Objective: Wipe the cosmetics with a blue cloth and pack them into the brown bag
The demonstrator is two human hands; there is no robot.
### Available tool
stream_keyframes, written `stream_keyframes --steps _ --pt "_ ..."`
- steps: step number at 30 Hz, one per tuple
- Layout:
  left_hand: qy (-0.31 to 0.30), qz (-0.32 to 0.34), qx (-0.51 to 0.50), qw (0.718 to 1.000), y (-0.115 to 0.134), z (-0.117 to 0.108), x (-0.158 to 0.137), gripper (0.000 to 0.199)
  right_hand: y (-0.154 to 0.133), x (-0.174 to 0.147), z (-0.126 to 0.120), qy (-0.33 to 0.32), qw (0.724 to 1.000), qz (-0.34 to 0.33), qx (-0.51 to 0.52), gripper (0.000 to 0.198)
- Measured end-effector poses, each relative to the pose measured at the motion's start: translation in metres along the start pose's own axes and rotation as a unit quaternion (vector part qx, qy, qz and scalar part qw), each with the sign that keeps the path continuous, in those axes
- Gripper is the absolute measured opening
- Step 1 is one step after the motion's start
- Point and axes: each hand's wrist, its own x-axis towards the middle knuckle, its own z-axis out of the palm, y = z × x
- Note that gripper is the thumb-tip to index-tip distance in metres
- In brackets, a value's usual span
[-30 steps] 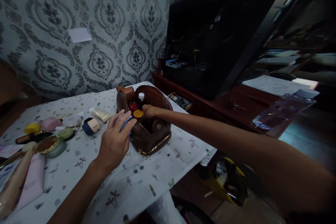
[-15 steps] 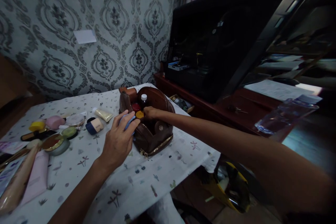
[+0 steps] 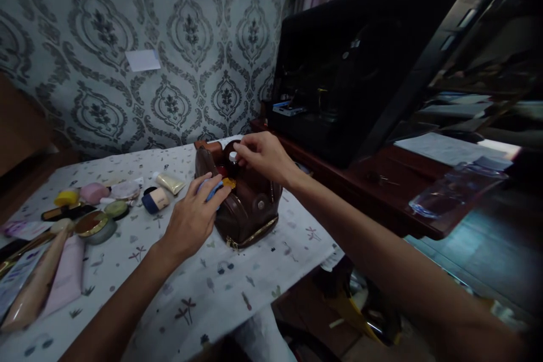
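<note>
The head view shows the right hand (image 3: 269, 158) raised out of the brown handbag (image 3: 250, 209), where half a second ago its fingers were down among the contents; it now hangs over the opening, thumb and forefinger brought close together beside the white cap of a dark bottle (image 3: 233, 157). Whether the fingertips touch that cap or pinch something small, I cannot tell. The left hand (image 3: 193, 223) stays at the bag's left rim, fingers bent and closed on a blue item (image 3: 212, 188). With the right arm lifted away, more of the bag's front shows, and the sorting of its contents seems to be at a pause between two reaches. The bag stands open near the far right corner of the table (image 3: 271, 274); it looks like smooth, slightly glossy leather, slouching at the sides, with a gold-toned zip along the base and a round metal snap. Inside, a yellow-orange lid (image 3: 229, 182) sits against the darker lining. Matte printed cloth covers the table. Toward its left edge lie a soft pink tube (image 3: 65, 274), a squat, glassy jar (image 3: 95, 226) with a gold-rimmed lid and a rounded pink sponge (image 3: 94, 192); a cream squeeze tube (image 3: 169, 182) rests nearer the bag.
</note>
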Motion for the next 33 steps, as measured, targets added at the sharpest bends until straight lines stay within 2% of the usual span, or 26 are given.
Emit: stream_keyframes --steps 3,5,6,9,11,13,15,18,19,21,23,25,27,30,33 --pt "-0.016 0.0 0.004 1.0 -0.001 -0.002 0.001 0.051 -0.011 -0.025 0.012 0.09 0.993 -0.06 0.054 0.034" --pt "-0.019 -0.009 -0.009 1.0 -0.003 -0.002 0.0 0.049 -0.021 -0.045 0.029 0.153 0.975 -0.149 0.066 0.035" --pt "-0.018 -0.012 -0.019 1.0 -0.004 -0.001 -0.001 0.047 -0.026 -0.054 0.04 0.163 0.962 -0.21 0.069 0.034" --pt "-0.02 -0.001 -0.032 0.999 -0.006 -0.001 -0.002 0.043 -0.042 -0.079 0.076 0.164 0.897 -0.41 0.034 0.034" --pt "-0.025 0.01 -0.01 1.0 -0.006 0.0 -0.002 0.047 -0.05 -0.09 0.096 0.183 0.863 -0.471 0.017 0.037" --pt "-0.02 0.012 0.012 1.0 -0.007 0.0 -0.001 0.054 -0.052 -0.094 0.106 0.209 0.841 -0.498 0.027 0.039" --pt "-0.02 0.012 0.005 1.0 -0.007 0.0 -0.001 0.051 -0.05 -0.093 0.102 0.216 0.84 -0.496 0.049 0.038" --pt "-0.031 0.002 -0.031 0.999 -0.006 -0.001 -0.002 0.045 -0.041 -0.08 0.074 0.216 0.876 -0.422 0.089 0.031" --pt "-0.035 -0.005 -0.038 0.999 -0.005 0.0 -0.003 0.047 -0.037 -0.074 0.062 0.233 0.893 -0.37 0.108 0.028" --pt "-0.037 -0.015 -0.04 0.998 -0.004 0.001 -0.003 0.052 -0.028 -0.061 0.042 0.267 0.928 -0.205 0.161 0.028" --pt "-0.033 -0.012 -0.044 0.998 -0.004 0.002 -0.002 0.055 -0.02 -0.05 0.032 0.226 0.938 -0.133 0.227 0.021" --pt "-0.022 -0.005 -0.062 0.998 -0.004 0.004 -0.003 0.056 -0.014 -0.044 0.035 0.194 0.951 -0.118 0.209 0.014" --pt "-0.007 -0.002 -0.084 0.996 -0.006 0.006 -0.005 0.054 -0.01 -0.043 0.048 0.171 0.961 -0.144 0.16 0.01" --pt "0.005 -0.008 -0.114 0.993 -0.01 0.009 -0.014 0.053 -0.006 -0.047 0.07 0.138 0.971 -0.181 0.076 0.023" --pt "-0.023 -0.043 -0.125 0.991 -0.015 0.008 -0.03 0.056 -0.002 -0.049 0.085 0.144 0.97 -0.198 -0.001 0.028"
